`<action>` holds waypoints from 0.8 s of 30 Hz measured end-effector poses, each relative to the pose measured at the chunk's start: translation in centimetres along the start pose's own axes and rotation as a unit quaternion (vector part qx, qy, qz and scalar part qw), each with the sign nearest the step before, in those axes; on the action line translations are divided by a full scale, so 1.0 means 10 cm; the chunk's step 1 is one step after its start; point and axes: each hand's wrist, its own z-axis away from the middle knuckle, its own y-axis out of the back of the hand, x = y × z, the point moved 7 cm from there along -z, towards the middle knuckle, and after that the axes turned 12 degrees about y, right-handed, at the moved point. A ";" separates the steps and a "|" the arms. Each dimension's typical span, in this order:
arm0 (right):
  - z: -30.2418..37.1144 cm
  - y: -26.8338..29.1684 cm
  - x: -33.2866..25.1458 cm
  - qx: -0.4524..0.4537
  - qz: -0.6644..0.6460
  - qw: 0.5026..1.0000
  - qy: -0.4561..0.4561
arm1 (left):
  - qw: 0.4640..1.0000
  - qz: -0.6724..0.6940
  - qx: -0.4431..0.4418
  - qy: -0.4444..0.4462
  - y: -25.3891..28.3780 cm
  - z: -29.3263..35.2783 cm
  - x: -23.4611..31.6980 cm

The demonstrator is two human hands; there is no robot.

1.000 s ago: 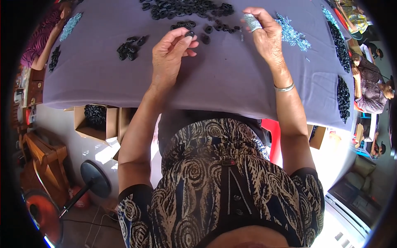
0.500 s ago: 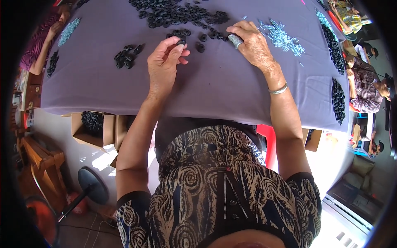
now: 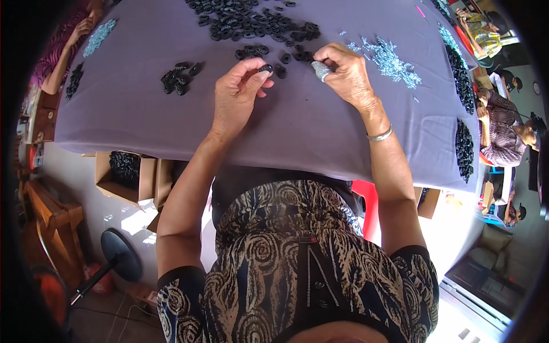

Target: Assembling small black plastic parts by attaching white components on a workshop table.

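Note:
Between its thumb and fingers, my left hand (image 3: 237, 94) pinches a small black ring-shaped part (image 3: 266, 68) just above the cloth. My right hand (image 3: 347, 77) is closed beside several loose black parts, a grey wrap (image 3: 320, 70) around one finger. Whatever its fingertips may hold is too small or hidden to make out. Beyond both hands spreads a big pile of black ring-shaped parts (image 3: 246, 20). Left of my left hand lies a small cluster of the same black parts (image 3: 178, 78). A heap of small shiny bluish-silver pieces (image 3: 392, 63) lies to the right of my right hand.
A purple-grey cloth (image 3: 274, 134) covers the table. More black piles (image 3: 464, 150) line its right edge. Cardboard boxes (image 3: 123, 177) stand below the near edge, one holding black parts. Other people sit at the left and right sides. A round black stand (image 3: 121, 255) is at lower left.
My left hand has moved slightly right with the black part, nearer my right hand. The right hand's fingers have curled in more. The whole view has shifted a little.

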 end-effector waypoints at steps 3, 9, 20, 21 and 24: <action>0.07 -0.11 0.13 0.051 -0.294 0.946 -0.129 | 1.000 0.007 -0.009 0.008 -0.02 0.00 -0.01; 0.06 -0.24 0.00 0.046 -0.379 0.909 -0.170 | 0.999 -0.009 -0.033 0.018 -0.07 0.00 0.01; 0.04 -0.30 -0.09 0.013 -0.378 0.913 -0.154 | 0.999 -0.006 -0.046 0.030 -0.08 0.00 -0.01; 0.05 -0.31 -0.08 0.016 -0.416 0.893 -0.168 | 0.999 -0.005 -0.046 0.029 -0.08 0.00 -0.01; 0.04 -0.32 -0.09 0.024 -0.478 0.858 -0.185 | 0.998 -0.013 -0.045 0.034 -0.08 0.00 -0.02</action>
